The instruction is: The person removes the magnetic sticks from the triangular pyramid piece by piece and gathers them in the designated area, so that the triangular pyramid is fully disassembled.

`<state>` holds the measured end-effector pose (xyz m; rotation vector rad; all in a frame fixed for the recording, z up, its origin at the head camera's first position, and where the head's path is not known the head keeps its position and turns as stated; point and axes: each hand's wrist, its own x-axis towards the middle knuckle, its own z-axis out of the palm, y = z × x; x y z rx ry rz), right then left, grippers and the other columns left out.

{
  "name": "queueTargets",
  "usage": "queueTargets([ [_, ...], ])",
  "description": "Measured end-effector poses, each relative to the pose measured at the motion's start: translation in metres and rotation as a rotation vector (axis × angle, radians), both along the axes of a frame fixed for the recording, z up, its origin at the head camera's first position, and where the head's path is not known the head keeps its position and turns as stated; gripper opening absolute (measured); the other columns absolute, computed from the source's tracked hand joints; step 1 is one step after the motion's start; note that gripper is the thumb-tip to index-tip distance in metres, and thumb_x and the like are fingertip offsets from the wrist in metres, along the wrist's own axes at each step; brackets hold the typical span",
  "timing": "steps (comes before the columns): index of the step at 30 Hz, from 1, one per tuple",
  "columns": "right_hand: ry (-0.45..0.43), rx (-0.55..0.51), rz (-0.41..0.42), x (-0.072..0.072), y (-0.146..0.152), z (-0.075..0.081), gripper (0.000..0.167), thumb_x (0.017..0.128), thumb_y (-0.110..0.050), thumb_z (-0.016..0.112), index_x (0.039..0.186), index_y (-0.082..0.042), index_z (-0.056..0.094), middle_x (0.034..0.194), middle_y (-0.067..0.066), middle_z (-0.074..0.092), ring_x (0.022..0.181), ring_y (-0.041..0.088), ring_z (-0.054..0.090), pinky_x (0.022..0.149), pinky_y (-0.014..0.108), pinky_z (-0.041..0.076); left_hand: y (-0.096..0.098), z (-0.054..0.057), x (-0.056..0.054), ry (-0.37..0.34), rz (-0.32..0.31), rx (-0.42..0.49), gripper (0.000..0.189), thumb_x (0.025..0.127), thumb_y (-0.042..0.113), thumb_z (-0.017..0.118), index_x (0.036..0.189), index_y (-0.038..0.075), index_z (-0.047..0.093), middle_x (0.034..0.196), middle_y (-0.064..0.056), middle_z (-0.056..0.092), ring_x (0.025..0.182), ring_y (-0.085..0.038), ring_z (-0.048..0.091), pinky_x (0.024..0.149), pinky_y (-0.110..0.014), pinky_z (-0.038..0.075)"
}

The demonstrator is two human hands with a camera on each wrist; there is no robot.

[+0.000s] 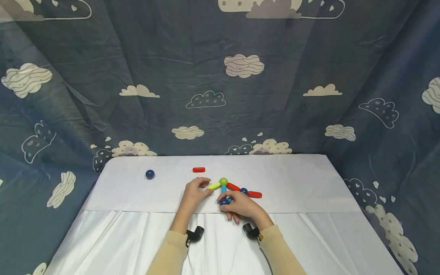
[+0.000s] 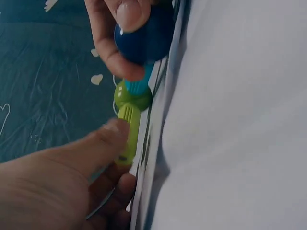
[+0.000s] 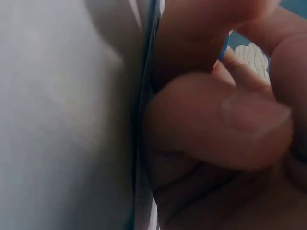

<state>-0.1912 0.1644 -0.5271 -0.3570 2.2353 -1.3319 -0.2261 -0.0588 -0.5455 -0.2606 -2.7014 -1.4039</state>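
Observation:
My left hand (image 1: 195,194) pinches a yellow-green rod (image 2: 128,136) between thumb and fingers. That rod meets a green ball (image 1: 223,181), from which a light blue rod (image 1: 224,188) and a red rod (image 1: 233,186) also extend. At the near end of the light blue rod is a dark blue ball (image 2: 146,40), gripped by the thumb and fingers of my right hand (image 1: 245,206). Another light blue piece (image 1: 230,199) shows beside it, partly hidden by that hand. On the right, a second dark blue ball (image 1: 243,190) sits between the red rod and another red rod (image 1: 254,194).
A loose dark blue ball (image 1: 149,174) lies at the back left of the white-covered table (image 1: 302,183). Behind the hands lies a loose red rod (image 1: 198,169). A dark cloud-print curtain (image 1: 275,114) surrounds the table's back and sides.

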Motion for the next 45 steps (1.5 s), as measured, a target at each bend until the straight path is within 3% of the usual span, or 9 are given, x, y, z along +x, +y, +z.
queueTargets([
  [6, -0.023, 0.023, 0.040, 0.003, -0.003, 0.004, 0.025, 0.099, -0.023, 0.076, 0.122, -0.018, 0.069, 0.061, 0.005, 0.070, 0.036, 0.013, 0.054, 0.045, 0.023, 0.049, 0.003, -0.002, 0.004, 0.025, -0.026, -0.107, 0.027, 0.087, 0.014, 0.087, 0.112, 0.011, 0.079, 0.102, -0.005, 0.075, 0.096, -0.020, 0.065, 0.091, -0.043, 0.054],
  [14, -0.027, -0.029, 0.075, 0.002, 0.002, 0.017, 0.039, 0.099, -0.023, 0.076, 0.136, -0.014, 0.068, 0.062, 0.006, 0.069, 0.039, 0.014, 0.054, 0.045, 0.024, 0.045, 0.003, -0.002, 0.005, 0.022, -0.028, -0.098, 0.019, 0.090, 0.015, 0.085, 0.108, 0.012, 0.080, 0.102, -0.004, 0.076, 0.096, -0.018, 0.065, 0.090, -0.040, 0.054],
  [18, 0.061, -0.059, 0.001, -0.001, 0.009, 0.026, 0.042, 0.100, -0.025, 0.074, 0.139, -0.010, 0.066, 0.067, 0.007, 0.069, 0.048, 0.015, 0.056, 0.049, 0.026, 0.045, 0.004, -0.003, 0.005, 0.026, -0.038, -0.076, 0.019, 0.090, 0.017, 0.085, 0.108, 0.013, 0.081, 0.103, -0.003, 0.078, 0.097, -0.018, 0.066, 0.091, -0.040, 0.055],
  [21, 0.150, -0.042, -0.113, -0.003, 0.017, 0.030, 0.041, 0.100, -0.027, 0.074, 0.138, -0.012, 0.067, 0.073, 0.010, 0.070, 0.057, 0.017, 0.057, 0.054, 0.027, 0.045, 0.004, -0.002, 0.006, 0.006, -0.052, -0.057, 0.018, 0.090, 0.018, 0.085, 0.108, 0.015, 0.081, 0.103, -0.001, 0.079, 0.097, -0.017, 0.066, 0.091, -0.040, 0.055],
  [25, 0.275, 0.030, -0.272, -0.007, 0.024, 0.030, 0.037, 0.099, -0.027, 0.076, 0.134, -0.015, 0.071, 0.081, 0.006, 0.073, 0.069, 0.016, 0.059, 0.065, 0.026, 0.048, 0.004, -0.002, 0.006, -0.024, -0.065, -0.056, 0.018, 0.091, 0.020, 0.085, 0.108, 0.018, 0.082, 0.101, 0.002, 0.078, 0.095, -0.015, 0.064, 0.088, -0.037, 0.054],
  [30, 0.379, 0.120, -0.391, -0.010, 0.025, 0.025, 0.038, 0.096, -0.028, 0.078, 0.131, -0.014, 0.072, 0.098, 0.002, 0.075, 0.088, 0.017, 0.064, 0.082, 0.031, 0.054, 0.005, -0.001, 0.007, -0.039, -0.085, -0.055, 0.018, 0.092, 0.021, 0.084, 0.109, 0.018, 0.082, 0.100, 0.002, 0.077, 0.092, -0.012, 0.062, 0.086, -0.032, 0.053],
  [34, 0.379, 0.188, -0.405, -0.012, 0.019, 0.017, 0.040, 0.096, -0.032, 0.079, 0.133, -0.017, 0.071, 0.109, 0.003, 0.075, 0.098, 0.018, 0.067, 0.091, 0.041, 0.058, 0.004, -0.001, 0.008, -0.038, -0.095, -0.049, 0.018, 0.092, 0.022, 0.084, 0.109, 0.019, 0.082, 0.100, 0.002, 0.077, 0.092, -0.011, 0.062, 0.085, -0.032, 0.053],
  [37, 0.386, 0.241, -0.370, -0.011, 0.014, 0.011, 0.041, 0.097, -0.032, 0.078, 0.134, -0.015, 0.070, 0.108, 0.003, 0.075, 0.094, 0.017, 0.067, 0.091, 0.044, 0.058, 0.004, -0.001, 0.009, -0.050, -0.097, -0.043, 0.018, 0.091, 0.023, 0.085, 0.108, 0.020, 0.082, 0.099, 0.002, 0.075, 0.091, -0.010, 0.062, 0.085, -0.032, 0.053],
  [45, 0.412, 0.325, -0.355, -0.009, 0.002, 0.004, 0.035, 0.097, -0.033, 0.079, 0.125, -0.012, 0.075, 0.091, -0.001, 0.069, 0.080, 0.013, 0.057, 0.079, 0.035, 0.051, 0.003, -0.001, 0.010, -0.087, -0.144, -0.037, 0.017, 0.087, 0.028, 0.088, 0.101, 0.023, 0.082, 0.094, 0.003, 0.072, 0.087, -0.009, 0.060, 0.082, -0.031, 0.051],
])
